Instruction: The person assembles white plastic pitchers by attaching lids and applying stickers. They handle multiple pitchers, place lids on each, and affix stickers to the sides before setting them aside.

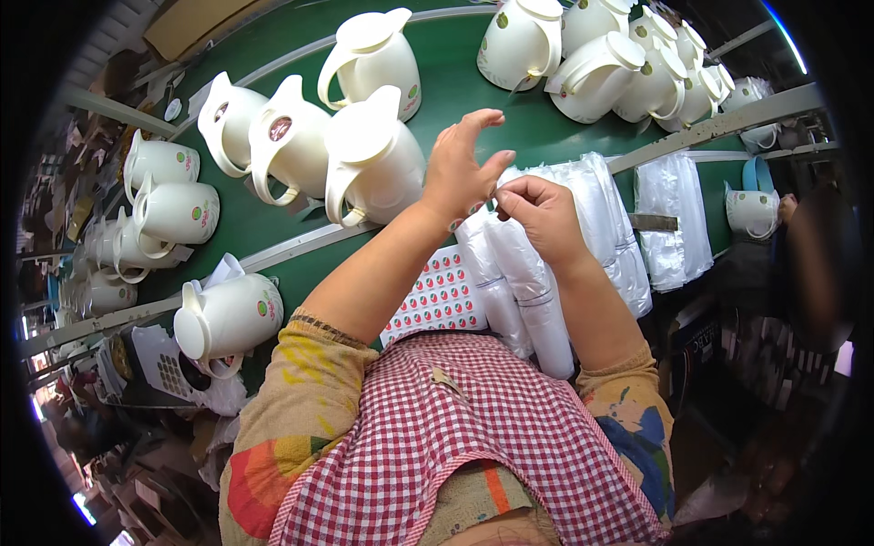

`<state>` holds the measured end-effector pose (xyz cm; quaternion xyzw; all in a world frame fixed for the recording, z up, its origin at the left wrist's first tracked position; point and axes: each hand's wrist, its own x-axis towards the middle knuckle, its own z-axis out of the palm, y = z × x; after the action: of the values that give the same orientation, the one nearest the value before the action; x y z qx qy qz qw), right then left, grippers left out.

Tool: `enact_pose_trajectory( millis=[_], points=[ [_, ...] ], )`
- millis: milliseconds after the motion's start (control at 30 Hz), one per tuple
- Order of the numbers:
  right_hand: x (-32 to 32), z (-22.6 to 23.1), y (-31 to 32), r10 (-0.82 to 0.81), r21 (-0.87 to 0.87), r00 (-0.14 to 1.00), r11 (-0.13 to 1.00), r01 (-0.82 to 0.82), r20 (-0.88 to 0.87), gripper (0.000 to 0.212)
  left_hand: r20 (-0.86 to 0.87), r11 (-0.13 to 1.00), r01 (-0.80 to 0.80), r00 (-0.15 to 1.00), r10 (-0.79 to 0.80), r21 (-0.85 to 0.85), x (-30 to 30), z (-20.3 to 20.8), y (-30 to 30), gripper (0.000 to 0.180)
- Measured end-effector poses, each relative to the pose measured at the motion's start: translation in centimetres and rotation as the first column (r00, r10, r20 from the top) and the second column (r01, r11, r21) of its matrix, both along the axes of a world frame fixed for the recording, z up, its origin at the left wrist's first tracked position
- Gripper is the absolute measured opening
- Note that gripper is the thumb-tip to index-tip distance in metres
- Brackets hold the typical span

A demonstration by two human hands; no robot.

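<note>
My left hand (457,171) is raised over the bench, empty, with its thumb and fingers apart. Small round stickers (473,208) cling along its edge near the wrist. Close against that hand, my right hand (543,215) pinches thumb and forefinger together; whatever lies between the tips is too small to make out. Below my hands lies a white sheet of red and green stickers (443,293). Rolled clear plastic bags (528,264) lie beside it, under my right forearm. The nearest white jug (378,155) stands left of my left hand, its handle toward me.
More white jugs (289,138) stand on the green belt (455,55), with a crowd of jugs (628,73) at the far right. One jug (232,318) lies tilted at the near left. A metal rail (719,127) crosses the right side. Another person's hand (787,207) touches a jug there.
</note>
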<state>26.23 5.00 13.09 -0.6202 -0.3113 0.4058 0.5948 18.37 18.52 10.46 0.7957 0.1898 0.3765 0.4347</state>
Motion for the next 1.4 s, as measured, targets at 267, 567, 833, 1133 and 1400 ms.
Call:
enact_pose_trajectory(
  millis=[267,567,833,1133,1400],
  points=[
    [-4.9,0.3,-1.1,0.007,0.070,0.963,0.997,-0.027,0.268,0.006,0.157,0.888,-0.297,0.953,0.257,0.350,-13.9,-0.1,3.4,0.037],
    [-8.1,-3.9,-4.0,0.035,-0.014,0.983,0.999,-0.038,-0.179,0.010,0.064,0.600,0.204,0.967,-0.247,-0.774,-15.4,-5.4,5.7,0.017],
    [-7.9,-3.1,-7.0,-0.031,-0.030,0.960,0.999,0.023,-0.278,0.011,0.121,0.275,0.151,0.985,-0.124,-0.949,-13.5,2.9,3.0,0.018],
    [-10.7,-4.1,-6.1,0.036,-0.228,0.882,0.960,-0.161,-0.471,0.016,0.067,0.182,0.049,0.993,0.094,-0.982,-10.7,-2.2,2.9,0.013],
    [-11.3,-6.9,-4.2,-0.056,-0.403,0.895,0.904,-0.143,-0.443,0.018,0.034,0.173,-0.004,0.975,0.218,-0.985,-10.0,-2.7,2.6,0.013]
  ],
)
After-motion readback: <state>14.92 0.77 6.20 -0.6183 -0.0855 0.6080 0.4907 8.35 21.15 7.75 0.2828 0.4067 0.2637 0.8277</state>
